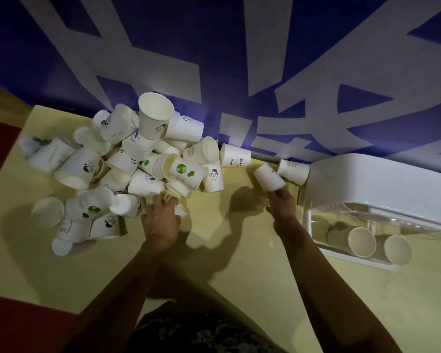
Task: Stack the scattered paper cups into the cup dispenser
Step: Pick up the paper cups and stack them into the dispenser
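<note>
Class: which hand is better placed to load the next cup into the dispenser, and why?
Right. The right hand already holds a cup beside the dispenser; the left hand is at the pile.

The person's two forearms (127, 284) (323, 271) are bare to the frame's edge, with no sleeves, watch or rings showing, and a dark garment (189, 332) with a mottled, camouflage-like pattern covers the body at the bottom.

**What the frame leaves unclear**

The cup dispenser (382, 189) runs off the right edge. Cups low in the pile (127, 164) are mostly buried under others. The left hand (161, 220) covers its fingertips and the small white thing (181, 211) beneath.
</note>
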A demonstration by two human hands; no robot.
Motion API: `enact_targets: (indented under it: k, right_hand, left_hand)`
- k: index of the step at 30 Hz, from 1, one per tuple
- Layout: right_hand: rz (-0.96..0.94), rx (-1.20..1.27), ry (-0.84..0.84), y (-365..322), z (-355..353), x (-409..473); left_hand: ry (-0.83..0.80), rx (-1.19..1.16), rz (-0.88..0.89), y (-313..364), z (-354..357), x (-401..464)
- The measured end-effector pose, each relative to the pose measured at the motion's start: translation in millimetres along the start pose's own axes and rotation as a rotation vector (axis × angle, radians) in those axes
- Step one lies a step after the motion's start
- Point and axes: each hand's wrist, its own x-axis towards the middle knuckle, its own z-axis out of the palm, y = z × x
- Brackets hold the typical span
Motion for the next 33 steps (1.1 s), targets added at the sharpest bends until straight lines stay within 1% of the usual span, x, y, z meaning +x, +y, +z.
enact_targets:
  k: [3, 6, 10, 12, 15, 17, 20, 22, 25, 33]
  right_hand:
    - [0.028, -0.005, 0.034, -2, 4, 8]
    - [-0.001, -0.064, 0.027, 3, 2, 8]
    - [-0.092, -0.119, -0.030, 18, -13, -9]
    - [-0.128, -0.115, -0.032, 26, -24, -23]
    - [-0.197, -0.120, -0.024, 37, -41, -47]
    - [-0.276, -0.129, -0.026, 45, -54, -62]
    - [-0.396, -0.154, -0.017, 56, -80, -81]
    - [-0.470, -0.188, 0.014, 61, -99, -92]
    - [-0.537, -0.172, 0.077, 66, -131, -103]
    - [-0.667, -0.191, 0.282, 78, -223, -110]
  left_hand:
    - [-0.037, -0.018, 0.001, 4, -5, 2]
    - [-0.007, -0.053, 0.021, 8, -10, -4]
    - [0.103, -0.113, 0.064, 18, -17, -24]
    - [0.145, -0.171, 0.084, 27, -21, -35]
    - [0.157, -0.269, 0.147, 45, -28, -50]
    - [0.157, -0.355, 0.209, 60, -33, -62]
    - [0.211, -0.451, 0.291, 85, -37, -82]
    - [0.233, -0.524, 0.342, 103, -39, -98]
    - [0.235, -0.594, 0.435, 132, -40, -121]
    - [0.228, -0.671, 0.622, 221, -28, -171]
